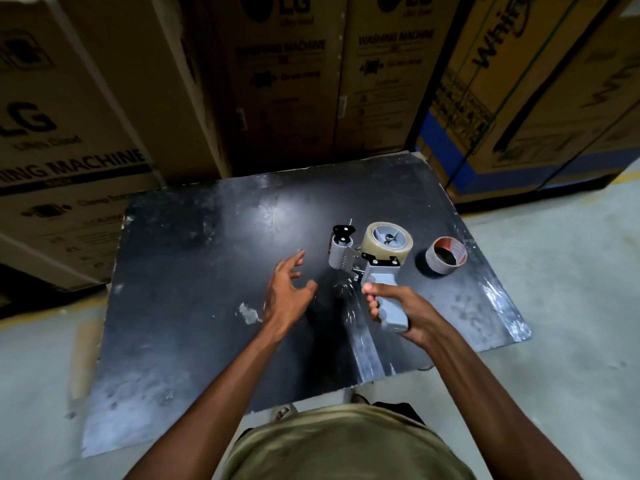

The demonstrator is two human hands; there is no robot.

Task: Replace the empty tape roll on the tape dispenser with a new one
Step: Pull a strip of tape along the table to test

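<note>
My right hand (398,311) grips the grey handle of the tape dispenser (372,261), held just above the black board (194,271). A full roll of clear tape (387,242) sits on the dispenser's hub. A strip of clear tape (360,334) runs from the dispenser's front down along the board toward me. My left hand (289,289) hovers open to the left of the dispenser, fingers spread, touching nothing. The empty cardboard core (446,255), with red print inside, lies on the board to the right of the dispenser.
Tall cardboard appliance boxes (287,81) stand close behind the board and on the left (52,150). Another strapped box (536,98) is at the back right. Grey concrete floor (571,289) surrounds the board.
</note>
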